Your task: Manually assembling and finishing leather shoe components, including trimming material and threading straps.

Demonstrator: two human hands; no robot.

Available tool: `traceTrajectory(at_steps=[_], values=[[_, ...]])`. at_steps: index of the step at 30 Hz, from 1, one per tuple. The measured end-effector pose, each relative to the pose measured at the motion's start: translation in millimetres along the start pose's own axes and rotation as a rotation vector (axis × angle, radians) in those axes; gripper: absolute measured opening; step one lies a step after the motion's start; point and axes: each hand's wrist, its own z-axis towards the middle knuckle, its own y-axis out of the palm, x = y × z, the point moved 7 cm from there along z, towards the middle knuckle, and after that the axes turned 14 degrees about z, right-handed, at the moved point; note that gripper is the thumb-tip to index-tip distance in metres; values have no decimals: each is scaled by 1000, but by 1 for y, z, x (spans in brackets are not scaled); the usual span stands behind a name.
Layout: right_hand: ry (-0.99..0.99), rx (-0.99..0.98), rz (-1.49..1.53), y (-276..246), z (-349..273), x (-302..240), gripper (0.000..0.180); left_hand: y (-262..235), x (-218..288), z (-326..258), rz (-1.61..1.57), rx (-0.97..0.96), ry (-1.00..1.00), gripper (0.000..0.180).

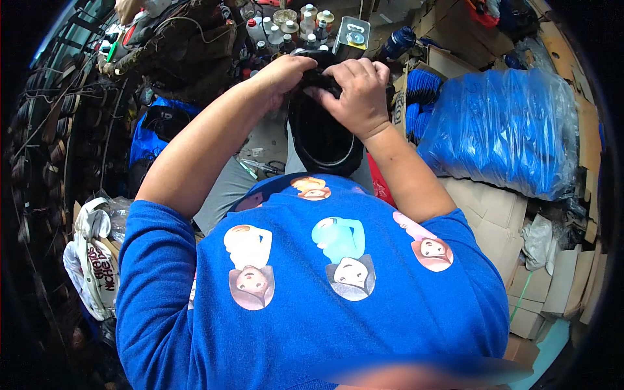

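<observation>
We saw the left hand [286, 70] and right hand [357, 91] both closed on the top rim of a glossy black oval shell [323, 140], perhaps plastic, held over the lap.

The person wears a bright blue short-sleeved shirt [312, 292] printed with cartoon figures [344, 257], and grey trousers [227, 192].

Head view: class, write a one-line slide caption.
Both hands, left hand and right hand, grip a black oval shell's top edge.
</observation>
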Motion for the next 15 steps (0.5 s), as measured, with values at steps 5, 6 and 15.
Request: traceTrajectory(at_steps=[5,6,15], values=[[-27,-19,4,3,2,3,14,-8,15,-12,198,-79,127,30],[-4,-44,63,3,1,6,15,-9,13,-12,90,-141,170,32],[297,-465,329,10,19,34,30,-1,3,-12,-79,-208,228,29]])
